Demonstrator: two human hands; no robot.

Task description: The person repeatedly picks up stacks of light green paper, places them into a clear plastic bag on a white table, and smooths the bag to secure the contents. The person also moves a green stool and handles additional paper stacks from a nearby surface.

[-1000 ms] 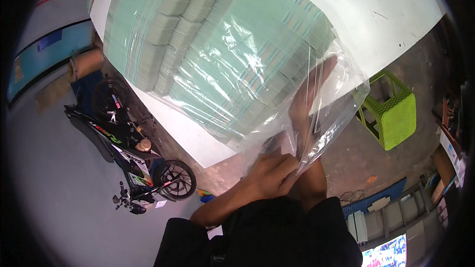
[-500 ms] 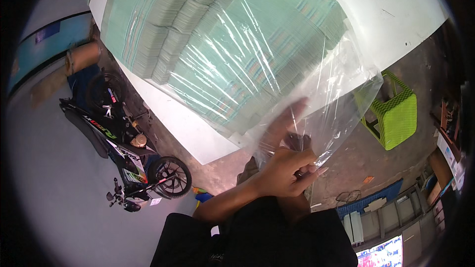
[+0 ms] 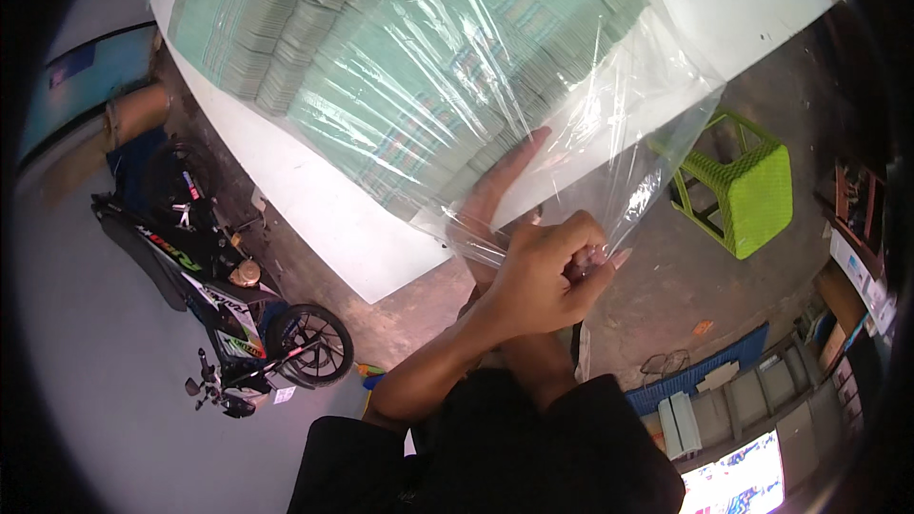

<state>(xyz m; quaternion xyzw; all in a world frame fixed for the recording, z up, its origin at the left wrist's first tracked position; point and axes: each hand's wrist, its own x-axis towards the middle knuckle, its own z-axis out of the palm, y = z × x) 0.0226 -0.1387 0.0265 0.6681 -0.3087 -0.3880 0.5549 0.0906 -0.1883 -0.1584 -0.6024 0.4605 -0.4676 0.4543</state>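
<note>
Nearest me, mid-frame, the left hand point(image 3: 554, 271) is closed on a bunched end of clear plastic point(image 3: 619, 128); just beyond, the right hand point(image 3: 488, 198) stretches its fingers out behind the film. The plastic covers the pale green stacks point(image 3: 371, 114) on the white desk point(image 3: 314, 205), but its near end looks gathered only by hand, not fastened. Lengthwise, it seems to run from the upper left, narrowing toward the fist.

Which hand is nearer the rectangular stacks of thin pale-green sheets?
Right: the right hand is beside the stacks, behind clear plastic film; the left hand is farther from them, lower in view, gripping that film.
</note>
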